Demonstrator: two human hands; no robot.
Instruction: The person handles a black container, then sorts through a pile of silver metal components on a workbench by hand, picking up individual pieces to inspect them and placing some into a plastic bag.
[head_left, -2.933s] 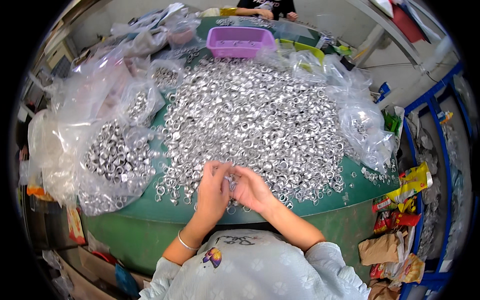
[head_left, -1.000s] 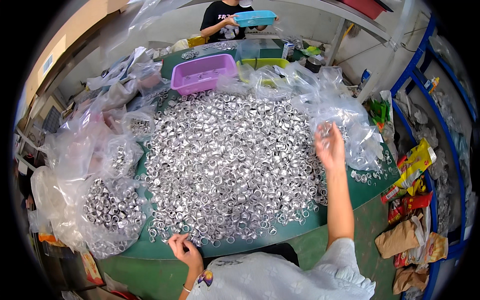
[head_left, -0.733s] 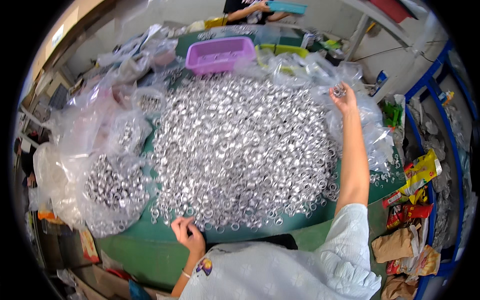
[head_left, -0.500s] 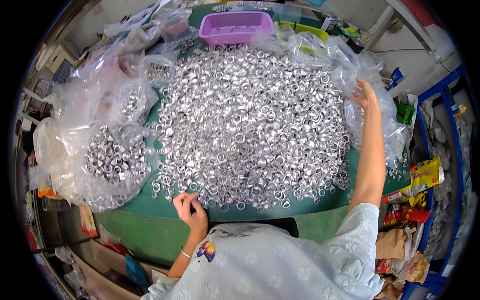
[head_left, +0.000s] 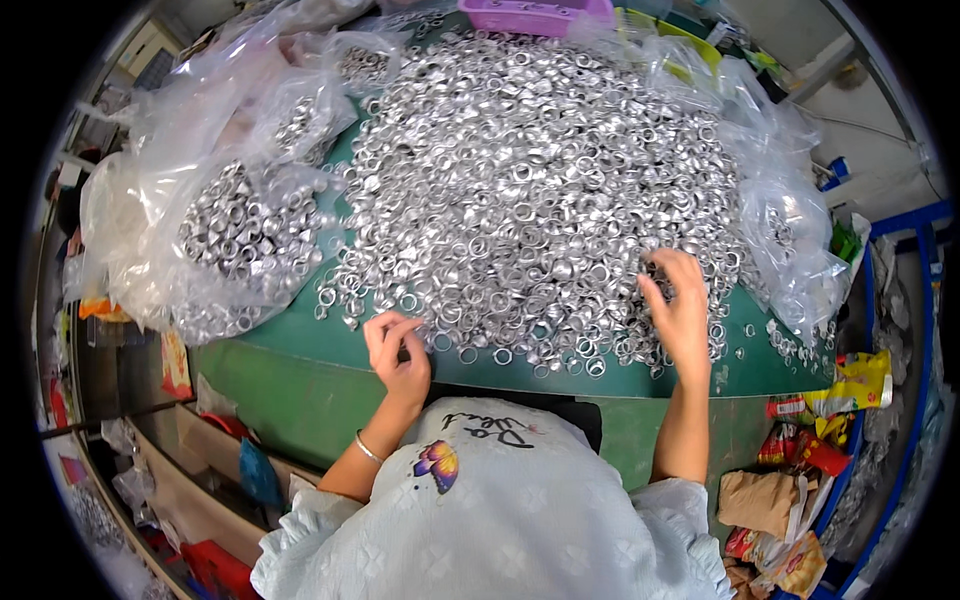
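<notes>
A broad heap of silver metal rings [head_left: 530, 190] covers the middle of the green tabletop. At the heap's near left edge, my left hand [head_left: 399, 356] has its fingers curled in; whether a ring is pinched there is hidden. My right hand [head_left: 682, 306] reaches over the near right part of the heap. Its thumb stands apart from the bent fingers, and no held ring shows between them. Loose rings lie along the near edge between my hands. To the left, a clear plastic bag [head_left: 140, 240] holds more rings [head_left: 245, 220].
A purple basin [head_left: 540, 18] and a lime-green basin [head_left: 680, 45] stand at the far edge. Clear plastic bags [head_left: 775, 130] lie along the right side. Blue shelving [head_left: 875, 300] and colourful packets [head_left: 850, 385] are at right. Open drawers [head_left: 200, 480] sit lower left.
My right hand has come from the plastic bags at the far right back to the near right of the heap. My left hand stays by the heap's near left edge. The view has shifted.
</notes>
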